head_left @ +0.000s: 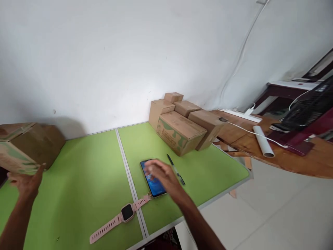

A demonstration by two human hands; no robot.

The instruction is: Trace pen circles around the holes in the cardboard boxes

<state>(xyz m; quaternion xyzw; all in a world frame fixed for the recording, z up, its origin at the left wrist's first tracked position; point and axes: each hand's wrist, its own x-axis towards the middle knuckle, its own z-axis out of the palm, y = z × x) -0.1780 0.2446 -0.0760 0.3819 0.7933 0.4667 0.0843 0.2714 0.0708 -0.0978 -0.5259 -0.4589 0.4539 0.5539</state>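
My left hand (24, 184) is at the lower front edge of a brown cardboard box (36, 146) with green print, at the left. Its fingers are spread and appear to touch the box; some fingertips are hidden. Above a phone (156, 187) with a lit blue screen hovers my right hand (161, 173). Its fingers are loosely bent, slightly blurred, with nothing visible between them. A dark pen (176, 169) lies right of the phone. Below it to the left, a pink-strapped smartwatch (127, 212) lies stretched out, one strap end by the phone's corner.
Several cardboard boxes (182, 128) stand grouped at the back right of the green table (96, 166), near the wall. Beyond its right end, a wooden table (239, 139) carries a white power strip (243, 115), a white tube (263, 141) and a black fan (309, 104).
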